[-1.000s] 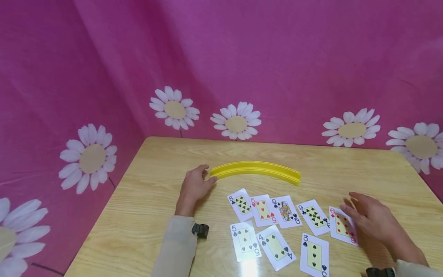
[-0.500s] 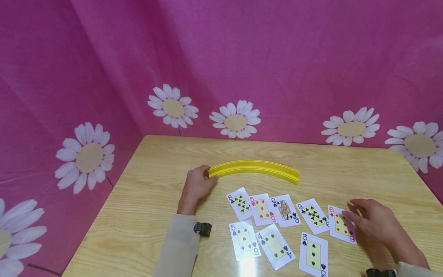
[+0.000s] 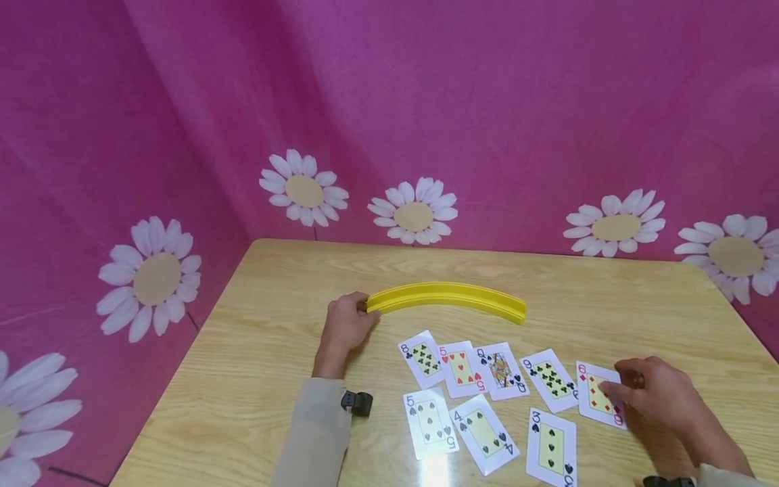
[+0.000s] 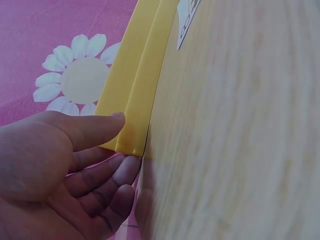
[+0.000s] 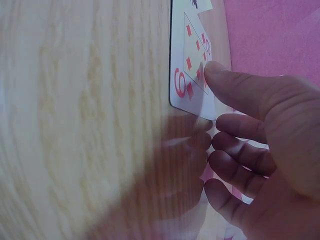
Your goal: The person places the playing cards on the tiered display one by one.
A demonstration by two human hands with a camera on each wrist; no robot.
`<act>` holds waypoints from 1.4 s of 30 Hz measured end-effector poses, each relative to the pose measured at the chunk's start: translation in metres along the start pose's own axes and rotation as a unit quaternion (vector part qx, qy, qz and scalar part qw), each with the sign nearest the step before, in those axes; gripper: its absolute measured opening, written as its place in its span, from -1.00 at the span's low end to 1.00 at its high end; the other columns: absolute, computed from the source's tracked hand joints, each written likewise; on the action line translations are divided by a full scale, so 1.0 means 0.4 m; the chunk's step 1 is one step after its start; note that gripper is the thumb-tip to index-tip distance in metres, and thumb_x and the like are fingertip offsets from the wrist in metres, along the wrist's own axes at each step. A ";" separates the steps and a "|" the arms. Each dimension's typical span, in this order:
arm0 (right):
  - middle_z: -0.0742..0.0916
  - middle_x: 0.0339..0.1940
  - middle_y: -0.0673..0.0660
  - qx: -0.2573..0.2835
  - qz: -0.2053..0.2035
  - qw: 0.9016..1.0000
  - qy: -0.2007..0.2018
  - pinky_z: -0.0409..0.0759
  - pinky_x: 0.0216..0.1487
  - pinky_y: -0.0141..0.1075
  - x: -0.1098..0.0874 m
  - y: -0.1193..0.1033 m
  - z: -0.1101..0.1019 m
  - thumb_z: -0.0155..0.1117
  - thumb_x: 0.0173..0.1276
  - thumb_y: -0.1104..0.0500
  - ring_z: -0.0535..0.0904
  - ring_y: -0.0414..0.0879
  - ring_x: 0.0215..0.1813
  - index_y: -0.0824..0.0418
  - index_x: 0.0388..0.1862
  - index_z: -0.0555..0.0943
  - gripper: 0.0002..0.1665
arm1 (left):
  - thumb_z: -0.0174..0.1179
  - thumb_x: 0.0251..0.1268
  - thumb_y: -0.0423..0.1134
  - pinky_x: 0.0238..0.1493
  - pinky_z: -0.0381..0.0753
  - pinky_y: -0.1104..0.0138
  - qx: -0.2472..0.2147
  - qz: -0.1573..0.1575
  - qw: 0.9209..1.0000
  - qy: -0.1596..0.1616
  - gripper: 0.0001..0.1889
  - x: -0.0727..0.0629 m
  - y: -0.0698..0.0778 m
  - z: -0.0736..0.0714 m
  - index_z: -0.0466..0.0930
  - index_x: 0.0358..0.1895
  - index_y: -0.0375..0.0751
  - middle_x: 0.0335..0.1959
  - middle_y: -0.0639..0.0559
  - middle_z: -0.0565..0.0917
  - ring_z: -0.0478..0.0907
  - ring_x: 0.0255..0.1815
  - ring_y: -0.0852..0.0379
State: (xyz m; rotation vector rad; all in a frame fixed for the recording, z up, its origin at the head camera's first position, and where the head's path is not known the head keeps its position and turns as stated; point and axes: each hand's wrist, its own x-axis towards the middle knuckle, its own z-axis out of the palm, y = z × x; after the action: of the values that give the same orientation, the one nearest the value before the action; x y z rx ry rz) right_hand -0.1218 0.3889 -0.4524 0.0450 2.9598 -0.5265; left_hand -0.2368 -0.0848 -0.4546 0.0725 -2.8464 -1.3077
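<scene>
My left hand (image 3: 348,328) grips the left end of a curved yellow card holder (image 3: 447,295). In the left wrist view the thumb lies on its face, with other fingers at its end and behind. My right hand (image 3: 660,392) is over the right edge of a diamonds playing card (image 3: 599,396), which lies face up on the table. The right wrist view shows the thumb tip (image 5: 215,68) over the card face and the other fingers loosely curved beside its edge. Whether the thumb presses is hard to tell.
Several face-up cards lie below the holder: the eight of clubs (image 3: 421,360), five of hearts (image 3: 460,368), queen of spades (image 3: 501,370), nine of clubs (image 3: 550,380), five of spades (image 3: 429,423), four (image 3: 483,434) and three of spades (image 3: 551,446). A pink flowered cloth (image 3: 487,101) rises behind the wooden table (image 3: 255,379).
My right hand has lowered, and its thumb has come further over the diamonds card. The left hand has closed more fully around the end of the card holder. The cards lie as before.
</scene>
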 end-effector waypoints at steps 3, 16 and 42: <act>0.63 -0.29 0.19 0.003 0.001 1.000 -0.001 0.53 -0.24 0.01 0.001 -0.002 0.007 0.53 0.17 -0.14 0.47 0.07 -0.25 0.55 -0.01 0.60 -0.22 | 0.40 0.27 -0.27 -0.02 0.62 0.16 -0.001 -0.004 1.000 0.000 -0.60 -0.001 -0.002 0.000 0.65 0.16 -0.27 -0.09 -0.13 0.70 0.58 -0.17 0.03; 0.64 -0.33 0.15 0.016 0.011 1.000 0.008 0.51 -0.27 -0.03 0.007 -0.005 0.007 0.56 0.13 -0.13 0.48 0.06 -0.28 0.47 -0.11 0.61 -0.30 | 0.40 0.23 -0.34 -0.07 0.61 0.17 0.001 0.024 1.000 0.018 -0.68 0.003 -0.008 -0.004 0.71 0.06 -0.30 -0.20 -0.09 0.71 0.56 -0.21 0.04; 0.66 -0.45 0.04 0.052 -0.022 0.995 0.085 0.39 -0.45 -0.28 -0.001 -0.002 -0.040 0.57 0.16 0.11 0.45 -0.06 -0.39 0.25 -0.38 0.61 -0.69 | 0.41 0.20 -0.38 -0.04 0.62 0.18 0.002 0.020 1.000 0.014 -0.67 0.007 -0.002 -0.013 0.71 0.06 -0.30 -0.17 -0.12 0.71 0.60 -0.16 0.04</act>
State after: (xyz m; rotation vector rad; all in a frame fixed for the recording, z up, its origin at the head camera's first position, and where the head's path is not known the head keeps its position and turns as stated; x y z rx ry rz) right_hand -0.1233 0.3936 -0.4373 0.0361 3.1006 -0.7181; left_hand -0.2393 -0.0893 -0.4520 0.0341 -2.8130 -1.2822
